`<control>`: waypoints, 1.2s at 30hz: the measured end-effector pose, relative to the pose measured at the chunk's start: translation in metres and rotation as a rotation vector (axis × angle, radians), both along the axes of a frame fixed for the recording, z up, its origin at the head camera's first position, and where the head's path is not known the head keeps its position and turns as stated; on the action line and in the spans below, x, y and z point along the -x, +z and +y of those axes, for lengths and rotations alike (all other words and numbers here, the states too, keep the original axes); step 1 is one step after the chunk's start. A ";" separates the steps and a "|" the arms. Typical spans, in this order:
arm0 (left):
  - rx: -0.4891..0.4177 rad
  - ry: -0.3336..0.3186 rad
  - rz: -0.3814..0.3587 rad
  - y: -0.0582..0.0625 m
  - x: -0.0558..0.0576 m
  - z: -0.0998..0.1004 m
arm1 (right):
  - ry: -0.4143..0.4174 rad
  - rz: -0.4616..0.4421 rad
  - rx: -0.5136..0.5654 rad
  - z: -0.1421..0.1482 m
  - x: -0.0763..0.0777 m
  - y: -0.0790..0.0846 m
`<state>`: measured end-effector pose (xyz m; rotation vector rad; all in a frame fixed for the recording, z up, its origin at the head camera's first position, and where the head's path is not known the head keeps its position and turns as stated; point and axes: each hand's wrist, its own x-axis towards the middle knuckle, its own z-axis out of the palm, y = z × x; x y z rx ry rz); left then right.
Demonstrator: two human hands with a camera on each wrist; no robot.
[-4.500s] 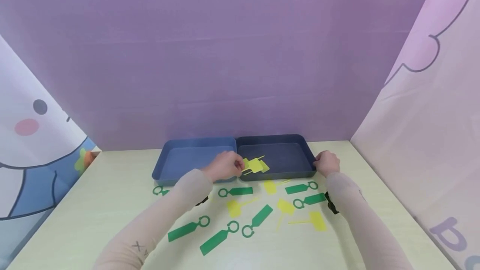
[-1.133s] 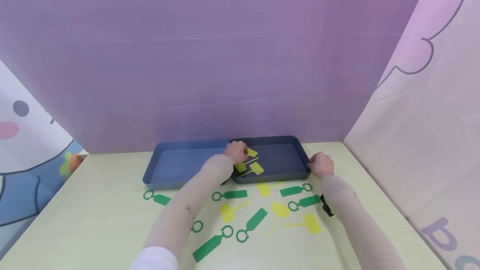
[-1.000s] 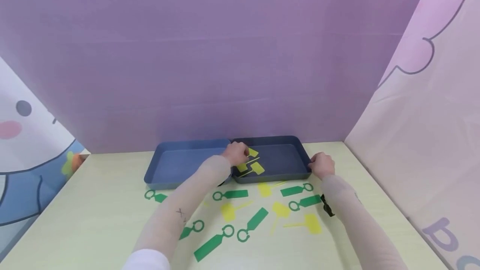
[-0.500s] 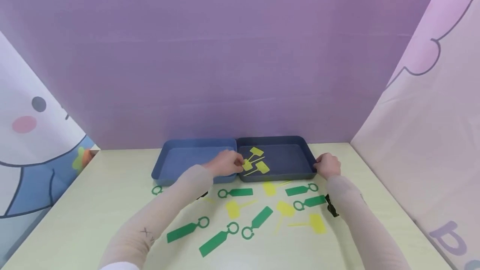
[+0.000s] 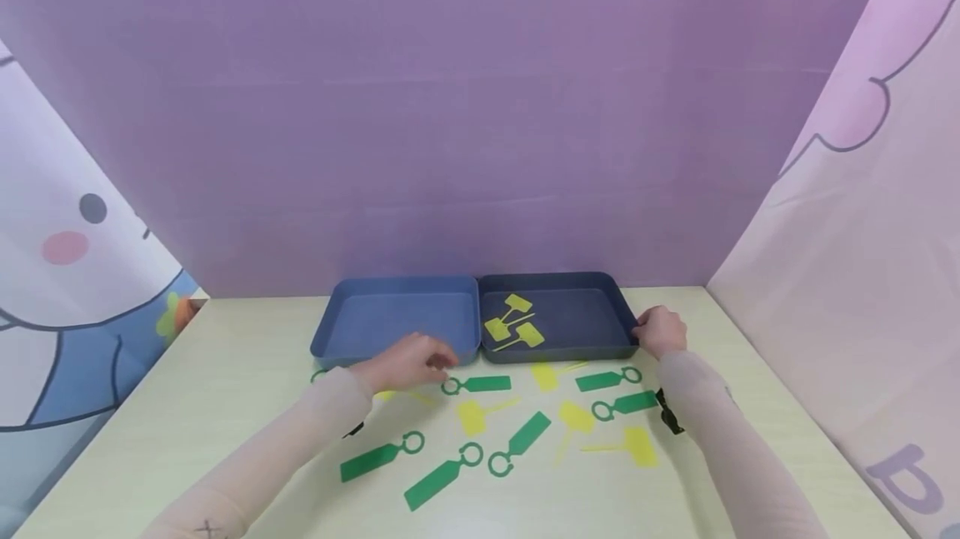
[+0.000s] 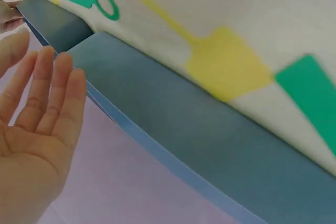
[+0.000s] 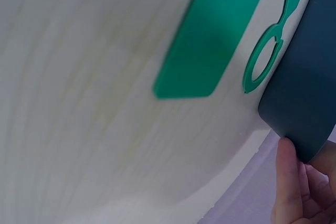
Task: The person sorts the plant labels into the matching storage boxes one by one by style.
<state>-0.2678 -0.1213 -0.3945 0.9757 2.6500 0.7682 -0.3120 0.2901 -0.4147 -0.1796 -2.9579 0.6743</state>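
My left hand [image 5: 408,360] hovers over the front edge of the blue tray [image 5: 397,318], fingers loosely bent and holding nothing. In the left wrist view the palm of this hand [image 6: 37,140] faces the camera beside the tray wall. Close below lies a yellow T-shaped plant label [image 6: 231,66] on the table. My right hand [image 5: 662,331] pinches the right rim of the dark navy tray [image 5: 581,318]; in the right wrist view the thumb and fingers [image 7: 290,187] hold its corner. Several yellow plant labels [image 5: 530,334] lie in the left part of the navy tray.
Several green ring-ended tags [image 5: 529,432] and yellow labels [image 5: 640,446] are scattered on the pale table [image 5: 247,381] before the trays. The two trays stand side by side against a purple backdrop [image 5: 480,147]. Printed cloth panels [image 5: 870,297] flank the table.
My left hand drops the yellow labels into the navy tray, then pulls back left and toward me, leaving them spread there. My right hand stays on the tray's rim.
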 end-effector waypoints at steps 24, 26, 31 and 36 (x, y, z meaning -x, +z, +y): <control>0.037 -0.099 0.191 -0.049 0.000 -0.044 | 0.020 0.010 -0.012 0.003 0.000 0.000; 0.015 -0.109 0.213 -0.051 0.003 -0.044 | 0.021 0.010 -0.014 0.003 -0.001 0.001; -0.003 -0.142 0.283 -0.053 0.005 -0.045 | 0.014 0.012 -0.002 0.001 -0.002 0.000; 0.000 -0.159 0.339 -0.054 0.004 -0.044 | 0.015 0.014 -0.005 0.000 -0.002 0.000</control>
